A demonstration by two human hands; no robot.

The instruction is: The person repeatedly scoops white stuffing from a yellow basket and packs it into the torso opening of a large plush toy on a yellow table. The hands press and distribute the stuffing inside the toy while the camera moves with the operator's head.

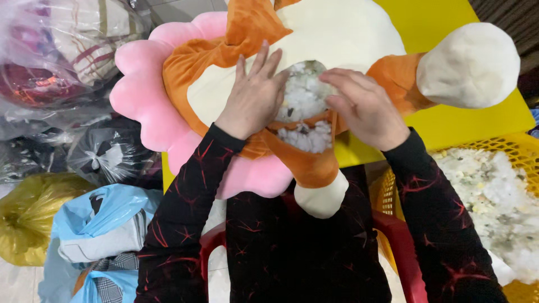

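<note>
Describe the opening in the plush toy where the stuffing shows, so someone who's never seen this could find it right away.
Start at the yellow table, where a big cream and orange plush toy lies over a pink flower-shaped cushion. Between the left hand and right hand is the stuffing-filled opening. Only here does lumpy white fibre filling show through the fabric; the rest is smooth.

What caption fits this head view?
Left hand and right hand press white fibre stuffing into an orange-and-cream plush toy on a pink flower-shaped cushion.
</note>
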